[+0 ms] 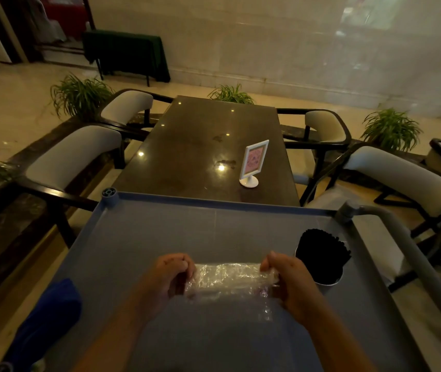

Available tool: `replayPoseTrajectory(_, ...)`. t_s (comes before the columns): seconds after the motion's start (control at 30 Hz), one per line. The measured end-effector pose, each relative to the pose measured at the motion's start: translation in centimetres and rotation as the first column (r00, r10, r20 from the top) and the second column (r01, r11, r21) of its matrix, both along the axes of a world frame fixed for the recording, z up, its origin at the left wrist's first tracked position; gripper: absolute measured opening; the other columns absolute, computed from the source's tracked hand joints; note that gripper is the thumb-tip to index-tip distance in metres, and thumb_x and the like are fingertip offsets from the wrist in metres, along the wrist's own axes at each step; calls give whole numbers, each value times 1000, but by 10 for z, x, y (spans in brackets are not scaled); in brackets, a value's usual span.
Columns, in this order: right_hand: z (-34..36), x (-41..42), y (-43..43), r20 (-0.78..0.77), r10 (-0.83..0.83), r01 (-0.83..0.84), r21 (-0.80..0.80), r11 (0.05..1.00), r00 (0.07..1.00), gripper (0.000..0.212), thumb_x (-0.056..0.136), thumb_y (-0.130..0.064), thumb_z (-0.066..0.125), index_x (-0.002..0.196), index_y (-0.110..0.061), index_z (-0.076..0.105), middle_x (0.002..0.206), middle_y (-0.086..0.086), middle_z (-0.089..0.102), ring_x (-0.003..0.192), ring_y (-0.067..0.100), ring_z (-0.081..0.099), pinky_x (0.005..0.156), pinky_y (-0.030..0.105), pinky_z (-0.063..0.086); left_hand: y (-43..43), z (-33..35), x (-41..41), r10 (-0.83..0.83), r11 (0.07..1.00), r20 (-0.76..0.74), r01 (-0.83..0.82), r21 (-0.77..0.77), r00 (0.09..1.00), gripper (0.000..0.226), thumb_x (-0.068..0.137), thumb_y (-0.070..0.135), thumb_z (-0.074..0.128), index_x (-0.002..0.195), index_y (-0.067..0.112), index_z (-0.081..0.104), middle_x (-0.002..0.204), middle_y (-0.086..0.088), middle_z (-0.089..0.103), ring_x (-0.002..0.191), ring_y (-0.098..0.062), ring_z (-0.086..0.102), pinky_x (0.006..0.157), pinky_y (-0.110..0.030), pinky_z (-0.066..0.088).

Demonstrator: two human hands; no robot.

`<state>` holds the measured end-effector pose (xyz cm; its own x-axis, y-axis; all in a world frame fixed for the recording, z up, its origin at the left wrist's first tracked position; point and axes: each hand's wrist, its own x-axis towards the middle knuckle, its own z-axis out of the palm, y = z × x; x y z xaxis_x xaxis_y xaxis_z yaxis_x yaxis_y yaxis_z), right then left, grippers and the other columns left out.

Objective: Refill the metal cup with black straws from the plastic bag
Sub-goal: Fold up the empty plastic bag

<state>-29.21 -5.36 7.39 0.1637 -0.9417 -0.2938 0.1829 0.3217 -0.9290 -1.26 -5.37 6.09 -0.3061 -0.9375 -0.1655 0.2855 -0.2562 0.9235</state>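
The left hand (pixel 169 275) and right hand (pixel 287 280) are each gripping one end of the clear plastic bag (pixel 230 277), just left of the metal cup (pixel 330 282) crammed with black straws (pixel 321 251). The bag looking empty, rolling it tightly is probably wisest.

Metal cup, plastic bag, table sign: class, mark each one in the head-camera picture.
metal cup (pixel 330 282): head view, bare lower rim.
plastic bag (pixel 230 276): head view, middle of the crumpled film.
table sign (pixel 254 158): head view, pink card face.

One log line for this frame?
left hand: grips plastic bag | right hand: grips plastic bag | metal cup: holds black straws
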Motion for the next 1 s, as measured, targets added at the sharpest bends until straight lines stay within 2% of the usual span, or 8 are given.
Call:
replayPoseTrajectory(0.2,4,7,6,-127,100,-105,-34,994,987,33,70,-5,72,98,-14,58,95,9,59,65,18,62,62,39,58,4,5,5,-15,1000,311,19,-11,950,31,79,28,79,60,18,57,56,-1,56,50,-13,58,55,-33,57)
replayPoseTrajectory(0.33,12,9,6,-174,152,-166,-68,984,973,40,81,8,63,114,-14,54,95,16,57,68,16,63,62,31,55,4,15,8,28,999,405,-40,21,914,20,84,14,75,85,7,56,79,-14,62,69,-22,65,62,-35,57)
replayPoseTrajectory(0.47,23,15,3,-210,276,-295,-66,953,938,48,84,8,61,122,-20,54,94,12,60,73,17,59,59,29,51,4,24,0,-137,988,390,98,119,910,54,83,25,74,130,22,49,126,-8,64,110,-23,67,83,-33,56)
replayPoseTrajectory(0.57,31,23,1,-253,345,-374,-75,925,904,52,83,1,63,127,-24,53,98,14,58,74,17,60,55,27,49,8,25,-15,-356,927,266,302,222,896,71,76,29,75,139,28,43,131,-10,64,109,-21,70,80,-31,57)
replayPoseTrajectory(0.67,33,26,0,-278,329,-367,-95,925,902,51,86,0,66,129,-25,52,99,12,59,75,15,63,55,27,50,15,16,-31,-433,895,203,391,215,878,61,76,21,78,133,13,56,125,-22,67,106,-31,65,84,-39,51)
replayPoseTrajectory(0.73,32,27,0,-197,239,-261,-96,960,951,42,89,-8,63,127,-23,54,102,12,60,78,18,64,56,31,51,21,10,-36,-378,918,192,339,205,906,51,74,18,79,121,3,65,111,-22,70,99,-31,62,83,-39,45)
replayPoseTrajectory(0.83,24,27,5,114,31,-44,116,992,993,41,92,-35,51,127,-14,55,112,21,57,83,29,64,57,38,56,25,1,-36,-250,951,99,225,210,963,44,71,11,79,112,-2,69,99,-18,72,80,-21,70,70,-29,57)
replayPoseTrajectory(1.0,3,31,28,322,74,-173,291,941,944,80,89,-65,34,126,2,58,125,31,59,110,44,58,87,56,52,21,4,-37,-3,985,138,-21,172,990,47,71,9,79,115,0,66,108,-26,73,93,-38,71,83,-49,60)
